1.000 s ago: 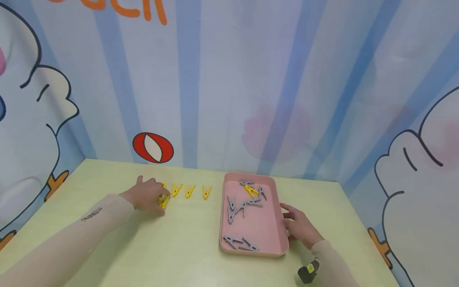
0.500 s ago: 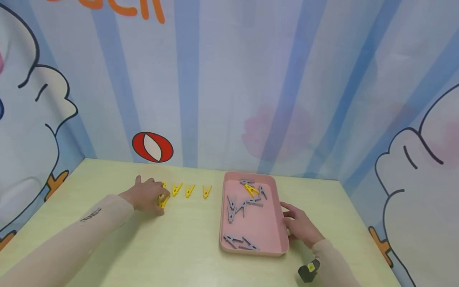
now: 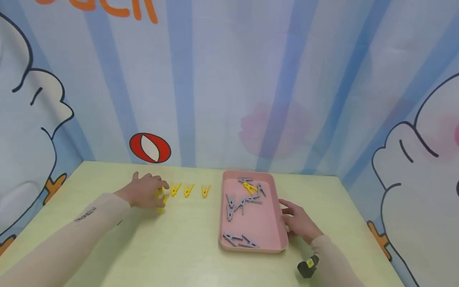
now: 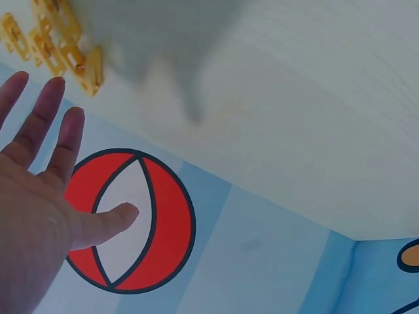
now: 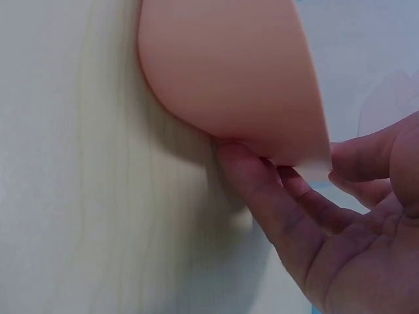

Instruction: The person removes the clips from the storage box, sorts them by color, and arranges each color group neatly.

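Yellow clothespins (image 3: 205,194): likely light, stiff, springy plastic, best pinched across the legs; three in a row on the table (image 3: 179,247), at least two more by the left hand (image 3: 145,191), one inside the pink tray (image 3: 263,223)
Grey clothespins (image 3: 230,217): probably just as light; eight by count, scattered in the pink tray, some touching
Pink tray: one, apparently rigid and smooth, best held by its rim
Left hand: fingers around the leftmost yellow clothespins; whether they pinch one, cannot tell
Right hand (image 3: 301,224): grips the pink tray's right wall
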`<action>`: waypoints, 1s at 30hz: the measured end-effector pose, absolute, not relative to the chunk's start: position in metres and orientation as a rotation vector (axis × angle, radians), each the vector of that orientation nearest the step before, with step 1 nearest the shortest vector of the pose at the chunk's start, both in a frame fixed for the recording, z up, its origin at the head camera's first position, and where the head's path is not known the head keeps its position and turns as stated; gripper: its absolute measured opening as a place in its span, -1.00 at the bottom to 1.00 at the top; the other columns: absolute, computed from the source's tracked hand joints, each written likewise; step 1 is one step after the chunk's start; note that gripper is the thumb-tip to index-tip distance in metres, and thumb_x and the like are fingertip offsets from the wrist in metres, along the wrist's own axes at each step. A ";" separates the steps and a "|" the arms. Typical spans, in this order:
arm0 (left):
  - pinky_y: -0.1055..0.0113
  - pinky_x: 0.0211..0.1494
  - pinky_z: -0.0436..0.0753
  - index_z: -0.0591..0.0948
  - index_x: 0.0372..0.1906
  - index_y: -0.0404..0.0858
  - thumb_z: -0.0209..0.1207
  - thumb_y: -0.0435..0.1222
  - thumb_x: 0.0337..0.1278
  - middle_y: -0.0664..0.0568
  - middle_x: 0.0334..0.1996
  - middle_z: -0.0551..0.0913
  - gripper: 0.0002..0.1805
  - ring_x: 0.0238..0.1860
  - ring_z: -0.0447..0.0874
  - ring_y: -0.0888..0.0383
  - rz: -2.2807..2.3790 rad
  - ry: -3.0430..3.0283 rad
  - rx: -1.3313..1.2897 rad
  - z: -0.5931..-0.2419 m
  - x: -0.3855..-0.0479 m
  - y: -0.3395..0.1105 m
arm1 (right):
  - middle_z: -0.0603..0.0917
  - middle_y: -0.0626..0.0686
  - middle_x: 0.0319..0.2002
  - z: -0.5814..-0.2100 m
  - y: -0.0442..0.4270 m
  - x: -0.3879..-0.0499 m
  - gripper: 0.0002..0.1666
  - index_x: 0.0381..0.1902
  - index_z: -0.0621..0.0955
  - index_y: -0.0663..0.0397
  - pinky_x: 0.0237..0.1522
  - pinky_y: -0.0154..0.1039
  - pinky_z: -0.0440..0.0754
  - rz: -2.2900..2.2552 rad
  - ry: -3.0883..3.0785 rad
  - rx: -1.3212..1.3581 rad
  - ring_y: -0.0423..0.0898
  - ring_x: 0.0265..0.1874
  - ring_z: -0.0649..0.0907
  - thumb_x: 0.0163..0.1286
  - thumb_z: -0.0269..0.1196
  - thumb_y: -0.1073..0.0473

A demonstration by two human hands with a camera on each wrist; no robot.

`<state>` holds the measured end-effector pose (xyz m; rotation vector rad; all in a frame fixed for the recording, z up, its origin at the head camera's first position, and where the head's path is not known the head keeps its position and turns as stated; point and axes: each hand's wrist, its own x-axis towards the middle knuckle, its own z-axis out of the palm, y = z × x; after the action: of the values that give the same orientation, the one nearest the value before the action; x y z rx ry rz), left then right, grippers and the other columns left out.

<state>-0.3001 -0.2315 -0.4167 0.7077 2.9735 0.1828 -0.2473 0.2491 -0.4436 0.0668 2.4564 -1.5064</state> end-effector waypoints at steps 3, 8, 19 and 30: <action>-0.54 0.11 0.09 0.68 0.02 -0.13 0.39 -0.12 0.02 -0.01 -0.10 0.62 -0.59 -0.09 0.51 -0.09 0.209 3.004 0.739 -0.412 -0.305 -0.228 | 0.45 0.37 0.23 -0.442 0.249 -0.248 -0.30 0.52 0.22 0.13 -0.33 -0.03 0.70 -1.519 2.452 0.060 0.08 -0.11 0.67 0.45 0.06 0.37; -0.50 0.12 0.17 0.69 -0.02 -0.12 0.37 -0.19 0.07 -0.01 -0.08 0.62 -0.67 -0.09 0.52 -0.05 0.229 2.994 0.801 -0.404 -0.315 -0.212 | 0.46 0.36 0.23 -0.441 0.249 -0.249 -0.30 0.52 0.23 0.12 -0.33 -0.03 0.70 -1.537 2.451 0.061 0.09 -0.08 0.66 0.45 0.06 0.38; -0.22 -0.04 0.42 0.68 -0.07 -0.16 0.34 -0.28 0.09 -0.01 -0.10 0.62 -0.74 -0.11 0.53 -0.03 0.222 2.950 1.014 -0.394 -0.326 -0.171 | 0.48 0.33 0.20 -0.444 0.247 -0.251 -0.31 0.51 0.24 0.12 -0.37 -0.02 0.70 -1.556 2.438 0.065 0.05 -0.17 0.68 0.45 0.07 0.38; -0.17 -0.03 0.51 0.67 0.04 -0.20 0.32 -0.36 0.11 -0.01 -0.06 0.64 -0.65 -0.08 0.60 -0.03 0.311 2.889 1.169 -0.393 -0.333 -0.126 | 0.49 0.34 0.18 -0.444 0.250 -0.249 -0.30 0.50 0.25 0.15 -0.38 0.00 0.70 -1.550 2.446 0.071 0.07 -0.18 0.69 0.42 0.04 0.42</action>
<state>-0.3328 -0.1256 -0.3928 1.1691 2.8890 0.3106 -0.2492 0.2501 -0.4443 0.0707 2.4462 -1.5502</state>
